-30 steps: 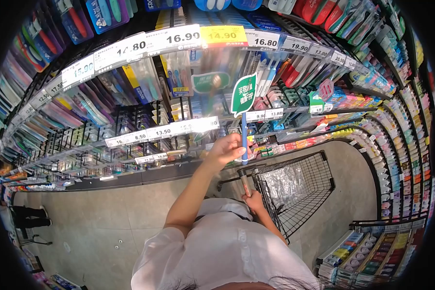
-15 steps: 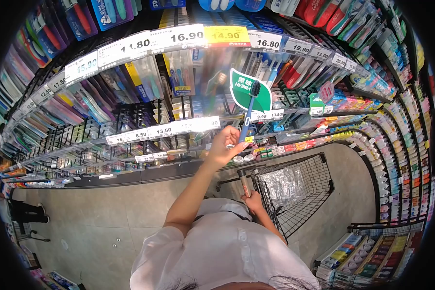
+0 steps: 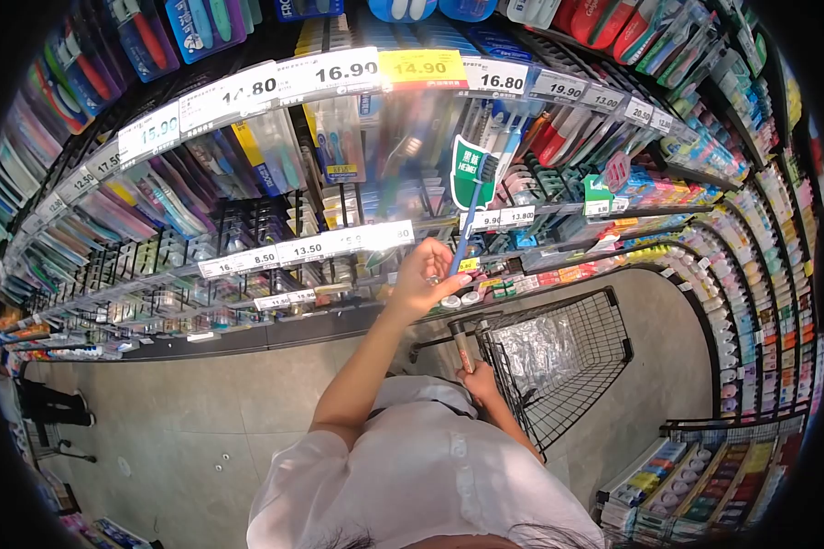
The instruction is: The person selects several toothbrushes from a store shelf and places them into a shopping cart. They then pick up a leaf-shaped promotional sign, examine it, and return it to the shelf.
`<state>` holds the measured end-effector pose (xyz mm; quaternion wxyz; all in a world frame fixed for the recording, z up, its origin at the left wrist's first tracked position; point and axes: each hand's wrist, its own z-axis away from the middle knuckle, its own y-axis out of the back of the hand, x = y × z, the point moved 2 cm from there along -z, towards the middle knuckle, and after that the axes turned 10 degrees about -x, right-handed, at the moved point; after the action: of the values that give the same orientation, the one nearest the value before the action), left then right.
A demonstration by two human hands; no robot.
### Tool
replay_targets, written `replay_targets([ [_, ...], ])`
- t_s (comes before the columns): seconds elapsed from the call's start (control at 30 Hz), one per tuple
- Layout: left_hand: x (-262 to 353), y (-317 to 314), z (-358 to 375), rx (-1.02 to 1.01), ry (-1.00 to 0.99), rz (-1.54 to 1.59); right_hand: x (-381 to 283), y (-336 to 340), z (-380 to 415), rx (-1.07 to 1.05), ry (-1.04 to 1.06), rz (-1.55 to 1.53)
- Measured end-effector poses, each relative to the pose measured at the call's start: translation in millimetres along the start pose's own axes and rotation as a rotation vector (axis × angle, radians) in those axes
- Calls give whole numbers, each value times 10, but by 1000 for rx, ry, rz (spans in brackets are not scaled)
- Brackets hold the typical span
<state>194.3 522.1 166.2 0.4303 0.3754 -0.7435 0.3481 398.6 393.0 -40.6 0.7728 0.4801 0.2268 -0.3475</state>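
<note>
My left hand (image 3: 424, 279) is raised in front of the shelves, its fingers closed round the lower handle of a blue toothbrush (image 3: 467, 231). The brush stands nearly upright, its dark bristled head at the top. That head overlaps a green shelf sign (image 3: 465, 174) with white lettering, which is turned partly edge-on. Lower down, my right hand (image 3: 477, 381) is wrapped round the handle (image 3: 464, 346) of a black wire shopping cart (image 3: 629, 349).
Packaged toothbrushes (image 3: 169, 197) hang in rows behind price strips (image 3: 307, 247). Shelves of small goods (image 3: 732, 320) curve round the right side. A low display rack (image 3: 677, 485) stands at lower right. Another person's dark-trousered legs (image 3: 55, 403) show at far left.
The green sign has swivelled and looks narrower than before. My left hand and the toothbrush have shifted only slightly; my right hand stays on the cart handle.
</note>
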Motion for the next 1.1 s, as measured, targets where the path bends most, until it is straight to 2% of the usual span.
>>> replay_targets([
  [0.23, 72, -28, 15, -18, 17, 136, -59, 20, 20, -32, -40, -27],
  [0.33, 155, -56, -48, 0, -88, 31, -37, 12, 6, -17, -15, -27],
  [0.73, 342, -21, -243, 86, 25, 240, -59, 32, 35, -22, 0, -3],
  [1.1, 466, -65, -247, 90, 13, 221, -30, 20, 28, 5, 32, 4],
])
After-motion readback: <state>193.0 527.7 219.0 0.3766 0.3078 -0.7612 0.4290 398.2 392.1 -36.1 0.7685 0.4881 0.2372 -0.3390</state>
